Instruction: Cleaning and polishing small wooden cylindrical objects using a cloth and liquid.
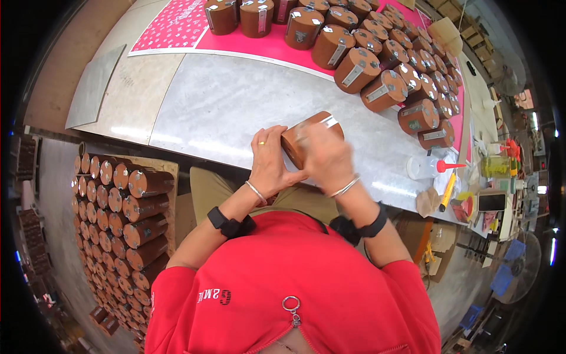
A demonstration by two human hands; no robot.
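A brown wooden cylinder with a pale metal strip at its upper right lies tilted at the near edge of the grey tabletop. My left hand grips its left side, fingers bent against the wood and thumb stretched along the bottom. My right hand is curled over the cylinder's front and right side, blurred by motion. Whatever its fingers may hold is hidden. Across the table's far side, many similar brown cylinders with metal strips and fittings stand in rows on a pink sheet.
More brown cylinders are stacked low at my left, beside the table. A clear squeeze bottle with a red nozzle, a yellow-handled tool and a dark phone sit at the right. A loose grey board lies far left.
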